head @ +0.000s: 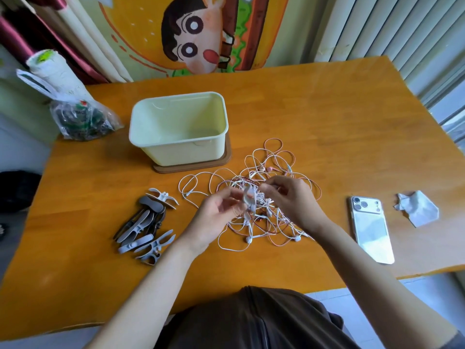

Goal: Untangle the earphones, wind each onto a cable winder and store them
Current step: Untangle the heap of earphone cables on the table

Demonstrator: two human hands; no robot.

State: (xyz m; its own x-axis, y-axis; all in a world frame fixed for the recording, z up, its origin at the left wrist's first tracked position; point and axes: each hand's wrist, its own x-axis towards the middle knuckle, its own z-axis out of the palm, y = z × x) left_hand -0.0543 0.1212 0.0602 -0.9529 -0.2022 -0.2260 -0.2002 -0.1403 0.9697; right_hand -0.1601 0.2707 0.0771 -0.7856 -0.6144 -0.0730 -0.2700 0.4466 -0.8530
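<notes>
Wooden table (327, 109), orange-brown with visible grain, fills the middle of the frame. Its far edge runs across the upper third, and its far right corner is rounded. Top centre, behind the table: a cartoon wall hanging (141, 46) in yellow, orange and green, bearing a drawn figure with black hair. Upper left: cream and dark red curtains (75, 34) falling in long folds. Upper right: pale vertical slats (390, 28); below them, at the right edge, a bright window (450, 102). Daylight is strongest on this right side, and the scene is evenly lit without hard shadows. Lower right: pale floor (427, 290) showing past the table's near edge.
</notes>
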